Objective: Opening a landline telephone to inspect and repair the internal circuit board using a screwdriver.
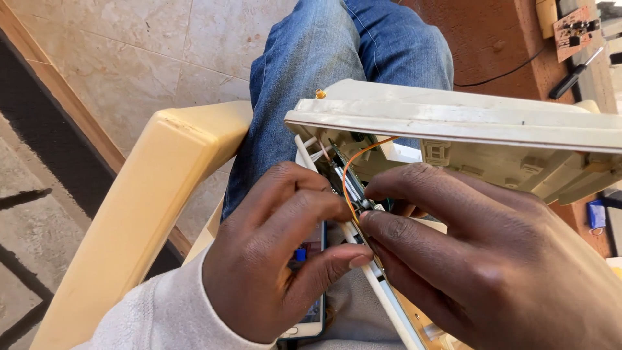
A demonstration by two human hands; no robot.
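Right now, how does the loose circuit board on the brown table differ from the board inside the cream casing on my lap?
The loose circuit board is reddish-brown and lies bare and untouched on the table beside a screwdriver. The board in the casing looks dark green, sits mostly hidden under the cream casing, and has an orange wire running over it, with both hands, left and right, working at it. Both are small electronics boards.

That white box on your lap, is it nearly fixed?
Done: the white casing is already opened up. In hand: the left hand and right hand pinch at an orange wire over the circuit board inside. Left: the casing is not closed; a screwdriver lies aside.
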